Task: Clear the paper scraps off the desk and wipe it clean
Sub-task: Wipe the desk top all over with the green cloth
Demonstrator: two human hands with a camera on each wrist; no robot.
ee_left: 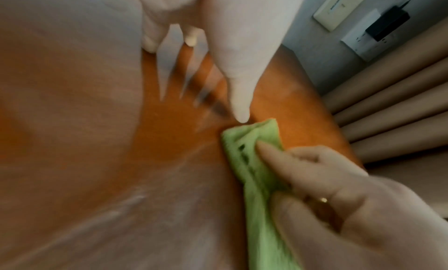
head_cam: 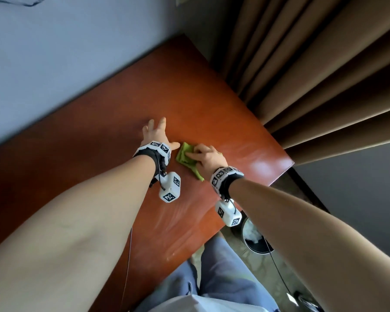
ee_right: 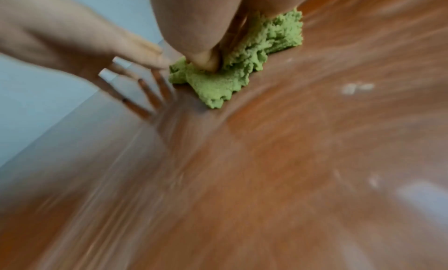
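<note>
A person's right hand is pressing curled fingers onto a bunched green cloth, apparently to drag it across the glossy reddish tabletop. Just beside it, the left hand is lying flat with fingers spread, likely bracing. Farther off, no paper scraps are showing; faint pale specks are remaining

The right hand presses a crumpled green terry cloth onto the glossy reddish-brown wooden desk. The left hand lies flat with spread fingers just beside it.
</note>
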